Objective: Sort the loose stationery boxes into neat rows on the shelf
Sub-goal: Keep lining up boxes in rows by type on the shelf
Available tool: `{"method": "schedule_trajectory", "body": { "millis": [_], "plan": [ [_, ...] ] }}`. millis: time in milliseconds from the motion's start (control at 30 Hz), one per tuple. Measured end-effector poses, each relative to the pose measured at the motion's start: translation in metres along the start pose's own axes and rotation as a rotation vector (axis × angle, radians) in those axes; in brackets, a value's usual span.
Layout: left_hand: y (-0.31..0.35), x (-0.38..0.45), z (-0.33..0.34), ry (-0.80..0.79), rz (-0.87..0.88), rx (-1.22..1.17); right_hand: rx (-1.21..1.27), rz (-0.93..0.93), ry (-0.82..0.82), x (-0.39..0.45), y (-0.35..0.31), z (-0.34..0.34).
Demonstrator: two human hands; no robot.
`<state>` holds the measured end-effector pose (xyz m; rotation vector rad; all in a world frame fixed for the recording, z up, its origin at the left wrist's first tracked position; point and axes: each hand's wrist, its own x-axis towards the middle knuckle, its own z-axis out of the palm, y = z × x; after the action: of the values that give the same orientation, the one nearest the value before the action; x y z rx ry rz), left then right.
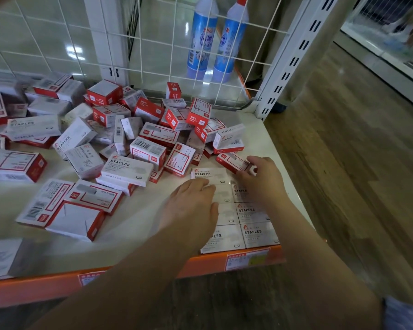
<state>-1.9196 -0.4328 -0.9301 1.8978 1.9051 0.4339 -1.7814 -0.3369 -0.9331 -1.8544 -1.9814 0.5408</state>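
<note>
- White "STAPLES" boxes [253,232] are lying flat in two neat columns at the right front corner of the shelf [138,217], edges touching, the nearest pair sitting against the orange front lip [57,285].
- The left hand [191,206] is resting palm down on the left column, fingers straight and spread over the box tops, curling round nothing.
- The right hand [262,177] is reaching over the right column, its thumb and fingers pinching a red-and-white box [231,161] at the far end of the rows; this box is sitting tilted, out of line with the others.
- A loose heap of boxes [134,129] is lying jumbled across the middle and left of the shelf, some on edge, some stacked crookedly.
- A white wire grid [200,51] is standing behind the heap, with two blue-and-white bottles [202,41] upright beyond it.
- A white slotted upright [293,58] is rising at the shelf's right rear corner, beside the wooden floor [355,163].
</note>
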Motion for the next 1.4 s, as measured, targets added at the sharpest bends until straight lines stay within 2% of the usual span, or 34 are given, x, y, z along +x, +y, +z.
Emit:
{"method": "schedule_trajectory", "body": {
  "millis": [267,633,867,1000,1167,1400],
  "plan": [
    [0.001,-0.002,-0.007,-0.030,-0.045,-0.091,-0.044,0.056,-0.003,0.008,-0.002,0.003],
    [-0.009,-0.021,-0.023,-0.001,-0.035,-0.072,0.012,0.077,0.044,-0.016,-0.006,-0.021],
    [-0.018,-0.029,-0.043,0.040,-0.044,-0.019,0.120,-0.079,-0.021,-0.050,-0.021,-0.031],
    [-0.022,-0.033,-0.053,0.026,-0.134,-0.101,0.125,-0.161,-0.101,-0.068,-0.034,-0.027],
    [-0.025,-0.032,-0.062,-0.030,-0.266,-0.234,0.193,-0.212,-0.123,-0.085,-0.051,-0.017],
    [-0.029,-0.032,-0.065,0.069,-0.395,-0.607,0.265,-0.217,-0.094,-0.093,-0.060,-0.010]
  ]
}}
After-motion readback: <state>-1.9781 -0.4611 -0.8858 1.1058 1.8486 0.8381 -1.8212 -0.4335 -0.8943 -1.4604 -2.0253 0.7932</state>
